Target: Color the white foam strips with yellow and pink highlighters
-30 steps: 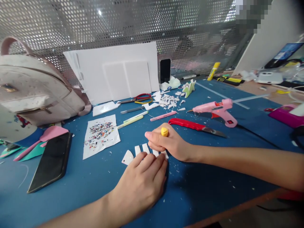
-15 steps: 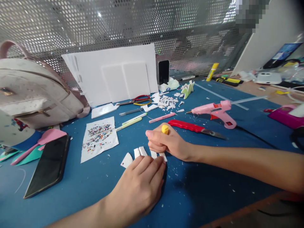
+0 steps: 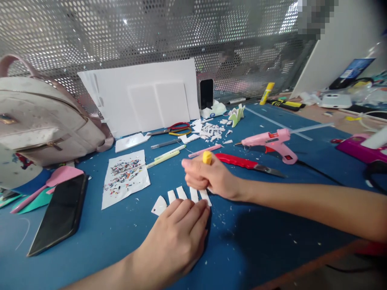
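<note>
My left hand (image 3: 178, 233) presses down on a white fishbone-shaped piece (image 3: 159, 206), its fingers together and curved over the lower part. The piece has a pointed end with a small dark hole, and several strips (image 3: 181, 192) stick out beyond my fingers. My right hand (image 3: 213, 175) is closed in a fist around a tool with a yellow handle end (image 3: 207, 157). The tool's working end is hidden under the fist, just above the strips at the right. Behind that hand lies a red-handled knife (image 3: 242, 161).
A pink glue gun (image 3: 269, 141) lies at the right, its cord trailing off. Pens (image 3: 167, 152), scissors (image 3: 175, 129) and white scraps (image 3: 211, 131) lie behind my hands. At the left are a speckled paper sheet (image 3: 111, 197), a phone (image 3: 59, 217) and a backpack (image 3: 45, 117).
My right hand has lifted slightly away from the strips, uncovering more of them. My left hand stays pressed on the white piece. The view has shifted a little.
</note>
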Action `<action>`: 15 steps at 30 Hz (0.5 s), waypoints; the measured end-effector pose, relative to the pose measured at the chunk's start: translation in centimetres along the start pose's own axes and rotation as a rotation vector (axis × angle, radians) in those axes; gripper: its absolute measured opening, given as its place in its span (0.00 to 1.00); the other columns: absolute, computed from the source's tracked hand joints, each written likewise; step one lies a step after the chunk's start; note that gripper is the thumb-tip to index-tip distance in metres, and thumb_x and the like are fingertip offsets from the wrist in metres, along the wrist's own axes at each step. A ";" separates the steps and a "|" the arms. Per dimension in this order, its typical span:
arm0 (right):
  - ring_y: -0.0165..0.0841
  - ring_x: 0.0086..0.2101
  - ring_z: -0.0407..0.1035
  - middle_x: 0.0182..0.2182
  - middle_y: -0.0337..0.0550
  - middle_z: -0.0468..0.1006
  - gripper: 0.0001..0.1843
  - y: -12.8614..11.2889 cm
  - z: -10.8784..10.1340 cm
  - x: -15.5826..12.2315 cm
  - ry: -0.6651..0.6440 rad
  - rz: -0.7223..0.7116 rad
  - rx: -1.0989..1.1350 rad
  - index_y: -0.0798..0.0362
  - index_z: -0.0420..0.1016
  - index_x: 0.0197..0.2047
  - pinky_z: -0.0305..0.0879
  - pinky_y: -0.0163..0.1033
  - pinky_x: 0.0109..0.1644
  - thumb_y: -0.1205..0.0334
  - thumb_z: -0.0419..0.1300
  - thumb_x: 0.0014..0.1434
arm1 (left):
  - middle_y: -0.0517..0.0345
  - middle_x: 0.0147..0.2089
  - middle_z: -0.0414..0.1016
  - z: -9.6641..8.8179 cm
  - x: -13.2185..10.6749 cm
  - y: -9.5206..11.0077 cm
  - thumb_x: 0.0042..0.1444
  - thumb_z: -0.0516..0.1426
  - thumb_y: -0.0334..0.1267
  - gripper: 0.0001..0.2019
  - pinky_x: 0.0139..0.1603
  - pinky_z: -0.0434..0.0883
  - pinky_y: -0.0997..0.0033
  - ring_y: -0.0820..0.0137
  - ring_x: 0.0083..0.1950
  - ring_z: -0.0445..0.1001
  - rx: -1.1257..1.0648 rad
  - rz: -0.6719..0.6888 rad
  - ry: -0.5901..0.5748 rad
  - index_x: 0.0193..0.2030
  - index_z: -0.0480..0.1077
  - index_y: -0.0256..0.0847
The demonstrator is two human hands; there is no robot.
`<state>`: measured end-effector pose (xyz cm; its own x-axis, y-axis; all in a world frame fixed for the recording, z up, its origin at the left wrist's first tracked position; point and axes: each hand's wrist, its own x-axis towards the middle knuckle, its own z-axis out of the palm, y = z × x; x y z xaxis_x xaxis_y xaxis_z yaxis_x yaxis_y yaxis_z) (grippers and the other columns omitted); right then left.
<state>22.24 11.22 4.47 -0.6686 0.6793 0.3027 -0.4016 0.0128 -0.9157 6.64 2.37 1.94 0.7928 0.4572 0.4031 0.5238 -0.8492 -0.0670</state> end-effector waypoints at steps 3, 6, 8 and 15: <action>0.20 0.14 0.42 0.12 0.26 0.47 0.32 0.1 0.0 -0.1 0.030 -0.002 0.007 0.52 0.49 0.16 0.36 0.32 0.18 0.50 0.59 0.65 | 0.40 0.53 0.77 0.0 -0.1 0.0 0.66 0.51 0.31 0.17 0.41 0.76 0.55 0.56 0.44 0.75 -0.005 -0.003 -0.010 0.58 0.69 0.26; 0.20 0.14 0.42 0.12 0.26 0.47 0.32 0.6 0.0 -0.2 0.032 0.026 0.002 0.52 0.49 0.16 0.36 0.32 0.18 0.50 0.59 0.65 | 0.41 0.53 0.77 0.0 -0.1 -0.1 0.66 0.50 0.31 0.17 0.42 0.76 0.55 0.56 0.45 0.75 -0.015 -0.005 -0.014 0.59 0.69 0.26; 0.20 0.14 0.42 0.12 0.26 0.48 0.32 0.8 0.0 -0.2 0.022 0.015 -0.015 0.52 0.50 0.16 0.35 0.32 0.18 0.50 0.59 0.65 | 0.41 0.54 0.77 0.0 -0.1 -0.1 0.66 0.50 0.31 0.18 0.43 0.76 0.56 0.56 0.45 0.75 -0.013 -0.006 -0.019 0.59 0.69 0.27; 0.20 0.14 0.41 0.12 0.26 0.48 0.31 1.2 0.0 -0.4 0.023 0.086 -0.014 0.52 0.50 0.17 0.36 0.32 0.18 0.49 0.59 0.65 | 0.40 0.54 0.77 0.1 -0.1 0.0 0.66 0.51 0.31 0.18 0.42 0.75 0.55 0.56 0.46 0.74 -0.034 -0.006 -0.026 0.59 0.68 0.26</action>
<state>21.97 10.97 3.23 -0.6852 0.6953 0.2169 -0.3343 -0.0357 -0.9418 6.59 2.38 1.77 0.7977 0.4690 0.3792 0.5183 -0.8545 -0.0335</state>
